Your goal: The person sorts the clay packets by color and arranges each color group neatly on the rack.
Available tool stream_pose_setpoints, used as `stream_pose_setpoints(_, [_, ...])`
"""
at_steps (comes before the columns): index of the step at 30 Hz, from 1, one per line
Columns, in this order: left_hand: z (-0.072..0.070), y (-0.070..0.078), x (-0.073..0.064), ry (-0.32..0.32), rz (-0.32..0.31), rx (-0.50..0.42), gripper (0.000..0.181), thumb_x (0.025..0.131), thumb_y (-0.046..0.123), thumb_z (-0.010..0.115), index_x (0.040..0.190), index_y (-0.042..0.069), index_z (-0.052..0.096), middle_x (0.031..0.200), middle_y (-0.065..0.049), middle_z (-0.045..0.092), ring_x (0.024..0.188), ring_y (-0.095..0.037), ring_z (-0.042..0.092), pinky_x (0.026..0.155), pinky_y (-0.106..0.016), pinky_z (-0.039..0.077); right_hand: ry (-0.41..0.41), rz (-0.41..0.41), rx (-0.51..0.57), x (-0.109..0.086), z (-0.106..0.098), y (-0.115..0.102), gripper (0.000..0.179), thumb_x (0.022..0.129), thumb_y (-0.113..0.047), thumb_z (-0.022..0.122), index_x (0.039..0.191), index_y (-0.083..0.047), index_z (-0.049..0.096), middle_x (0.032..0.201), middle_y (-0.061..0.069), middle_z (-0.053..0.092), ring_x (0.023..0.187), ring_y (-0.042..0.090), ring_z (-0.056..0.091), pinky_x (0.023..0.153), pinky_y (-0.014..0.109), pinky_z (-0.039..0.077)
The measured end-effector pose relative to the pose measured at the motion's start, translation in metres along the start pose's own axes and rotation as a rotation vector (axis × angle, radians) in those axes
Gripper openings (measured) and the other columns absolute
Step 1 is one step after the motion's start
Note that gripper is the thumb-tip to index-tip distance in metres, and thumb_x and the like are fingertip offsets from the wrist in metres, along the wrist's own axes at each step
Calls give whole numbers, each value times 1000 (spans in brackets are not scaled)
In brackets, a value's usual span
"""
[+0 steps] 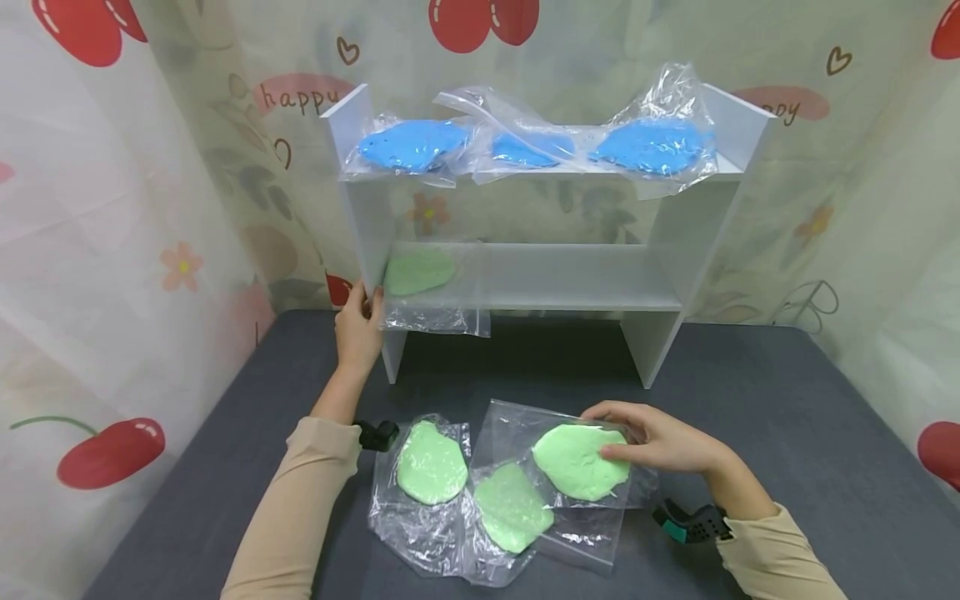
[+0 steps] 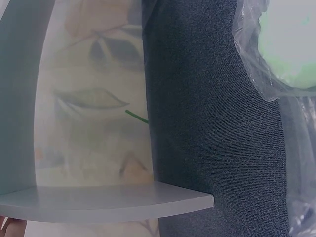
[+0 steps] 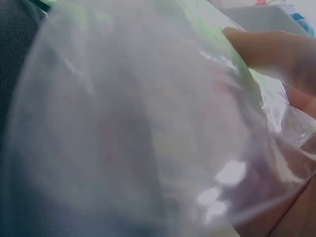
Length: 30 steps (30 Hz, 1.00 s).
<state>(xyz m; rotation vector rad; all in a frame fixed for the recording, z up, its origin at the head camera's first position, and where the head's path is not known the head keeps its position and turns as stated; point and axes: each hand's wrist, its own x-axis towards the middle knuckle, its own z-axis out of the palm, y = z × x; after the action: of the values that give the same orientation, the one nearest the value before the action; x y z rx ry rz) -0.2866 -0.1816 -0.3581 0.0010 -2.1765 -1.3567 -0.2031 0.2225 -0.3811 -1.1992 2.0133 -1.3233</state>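
Green flat dough inside a clear plastic bag lies on the dark grey table, and the right hand holds this bag at its right edge: the fingers curl over the top of it and the thumb presses on the green dough. In the right wrist view the plastic fills almost the whole picture, with the fingers at its upper right. Just left of these fingers lie two more clear bags with green dough, partly one over another. The left hand grips the left side panel of the white plastic shelf, fingers curled round its edge. Just right of its fingertips, a fourth green dough bag lies on the middle board. Three clear bags with blue dough lie on the top board. On the curtain behind, the word "happy" can be read.
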Motion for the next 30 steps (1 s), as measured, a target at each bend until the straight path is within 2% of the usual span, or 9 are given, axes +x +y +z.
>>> stream_pose_setpoints(3, [0, 0, 0, 3, 0, 4, 38, 99, 30, 44, 132, 13, 51, 128, -16, 59, 113, -34, 60, 85, -51, 51, 2, -10, 4, 0, 0, -2, 38, 94, -1, 50, 131, 1, 42, 111, 15, 55, 62, 11, 56, 54, 26, 50])
stream_pose_setpoints(10, [0, 1, 0, 0, -4, 5, 37, 99, 30, 44, 131, 12, 51, 128, -16, 59, 113, -34, 60, 85, -51, 51, 32, -8, -44, 0, 1, -7, 36, 93, -2, 52, 129, -1, 44, 108, 9, 56, 53, 10, 48, 50, 25, 45])
stream_pose_setpoints(14, [0, 1, 0, 0, -4, 5, 37, 99, 30, 44, 130, 11, 52, 128, -17, 59, 114, -34, 60, 86, -51, 50, 43, -6, -57, 0, 2, -7, 37, 93, -2, 52, 129, -1, 44, 110, 6, 56, 54, 9, 47, 50, 26, 44])
stream_pose_setpoints(19, [0, 2, 0, -2, -8, 5, 37, 99, 31, 44, 130, 11, 52, 127, -17, 60, 112, -34, 61, 84, -51, 51, 59, -7, -73, -1, 3, -3, 37, 93, -2, 52, 129, -2, 45, 116, 0, 54, 66, 2, 51, 54, 25, 45])
stream_pose_setpoints(24, [1, 3, 0, -5, -8, 4, 37, 99, 31, 44, 129, 12, 52, 126, -17, 60, 111, -34, 61, 82, -50, 51, 75, -12, -70, -1, 4, -3, 37, 93, -2, 52, 129, -2, 45, 121, -8, 52, 84, 3, 56, 65, 27, 49])
stream_pose_setpoints(30, [0, 2, 0, -1, -13, 9, 37, 99, 31, 44, 129, 12, 52, 127, -17, 59, 114, -34, 60, 83, -51, 51, 94, -32, -90, 0, 3, -5, 37, 92, -1, 52, 129, -4, 47, 121, -9, 53, 83, 3, 56, 64, 27, 49])
